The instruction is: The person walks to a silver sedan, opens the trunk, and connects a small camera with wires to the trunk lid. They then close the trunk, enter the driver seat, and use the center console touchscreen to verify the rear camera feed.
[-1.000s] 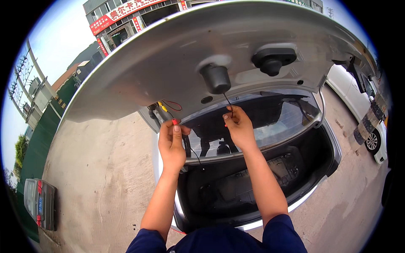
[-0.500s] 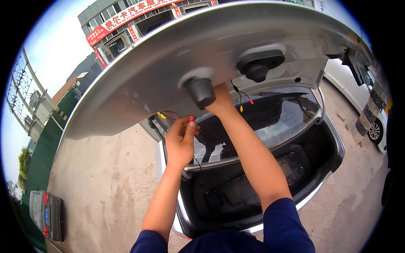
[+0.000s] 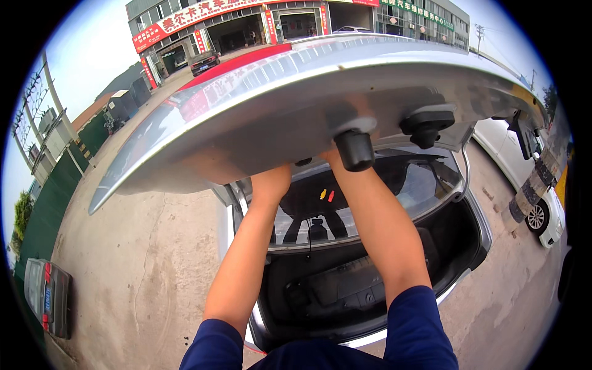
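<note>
My left hand (image 3: 270,180) reaches up behind the lower edge of the raised silver trunk lid (image 3: 246,129); its fingers are hidden. Farther right, my right hand (image 3: 334,157) also disappears under the lid, just left of a black cylindrical fitting (image 3: 354,154) on the lid's underside. What either hand holds cannot be seen. Between my forearms, a yellow connector (image 3: 323,194) and a red connector (image 3: 332,196) show against the dark rear window (image 3: 296,203). A black oval mount (image 3: 427,126) sits right of the cylinder.
Below is the open trunk (image 3: 345,283). A hinge arm (image 3: 465,172) curves at its right. A white car (image 3: 542,216) and striped post (image 3: 533,185) stand at right, a dark car (image 3: 48,296) and green fence (image 3: 40,216) at left, shopfronts (image 3: 246,24) behind.
Both hands have gone behind the lid, hiding their fingers and the red connector that was in my left hand. More of the lid's glossy top and the shopfronts now shows.
</note>
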Available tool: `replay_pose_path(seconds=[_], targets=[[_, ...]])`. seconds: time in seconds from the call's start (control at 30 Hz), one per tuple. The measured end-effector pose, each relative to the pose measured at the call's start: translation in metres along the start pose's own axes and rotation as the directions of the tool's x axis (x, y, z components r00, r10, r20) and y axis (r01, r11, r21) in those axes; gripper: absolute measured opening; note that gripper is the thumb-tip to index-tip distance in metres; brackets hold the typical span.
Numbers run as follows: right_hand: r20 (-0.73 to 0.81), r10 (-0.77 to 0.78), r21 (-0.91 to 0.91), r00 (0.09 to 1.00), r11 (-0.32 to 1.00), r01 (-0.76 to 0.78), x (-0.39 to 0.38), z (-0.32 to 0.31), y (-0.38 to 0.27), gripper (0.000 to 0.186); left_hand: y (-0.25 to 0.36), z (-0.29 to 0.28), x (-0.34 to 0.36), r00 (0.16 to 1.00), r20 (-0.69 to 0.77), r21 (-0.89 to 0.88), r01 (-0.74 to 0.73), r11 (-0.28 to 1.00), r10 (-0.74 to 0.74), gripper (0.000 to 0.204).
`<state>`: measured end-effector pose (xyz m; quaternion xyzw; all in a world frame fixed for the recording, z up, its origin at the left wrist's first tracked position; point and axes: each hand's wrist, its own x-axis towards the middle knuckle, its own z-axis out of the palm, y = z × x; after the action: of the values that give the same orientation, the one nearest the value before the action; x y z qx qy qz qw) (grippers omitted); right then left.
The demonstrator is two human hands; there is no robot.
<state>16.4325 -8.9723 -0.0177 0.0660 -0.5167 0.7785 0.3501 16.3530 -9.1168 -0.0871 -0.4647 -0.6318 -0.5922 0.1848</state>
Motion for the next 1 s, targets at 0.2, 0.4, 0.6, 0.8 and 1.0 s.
replay_pose_path(seconds=[0.2, 0.4, 0.6, 0.8, 1.0], targets=[[-0.013, -0.012, -0.028, 1.0, 1.0, 0.012, -0.002, 0.0, 0.003, 0.027, 0.001, 0.004, 0.002, 0.997, -0.076, -0.064, -0.01, 0.998, 0.005, 0.023], [-0.029, -0.023, -0.064, 0.999, 0.998, 0.021, -0.003, -0.003, 0.004, 0.028, 0.008, 0.01, -0.001, 0.985, -0.167, -0.202, 0.004, 0.979, -0.039, 0.013], [-0.037, -0.041, -0.1, 0.998, 0.994, 0.037, 0.001, -0.004, 0.007, 0.03, 0.005, 0.01, 0.01, 0.983, -0.161, -0.097, -0.102, 0.99, 0.086, 0.016], [-0.042, -0.058, -0.149, 0.997, 0.988, 0.052, -0.005, 0.0, 0.015, 0.033, -0.007, 0.018, 0.013, 0.984, -0.15, 0.019, -0.092, 0.996, 0.094, 0.014], [-0.093, -0.082, -0.427, 0.992, 0.904, 0.035, -0.017, -0.006, 0.037, 0.035, 0.02, 0.008, 0.006, 0.994, -0.101, 0.125, -0.02, 0.992, 0.033, 0.014]])
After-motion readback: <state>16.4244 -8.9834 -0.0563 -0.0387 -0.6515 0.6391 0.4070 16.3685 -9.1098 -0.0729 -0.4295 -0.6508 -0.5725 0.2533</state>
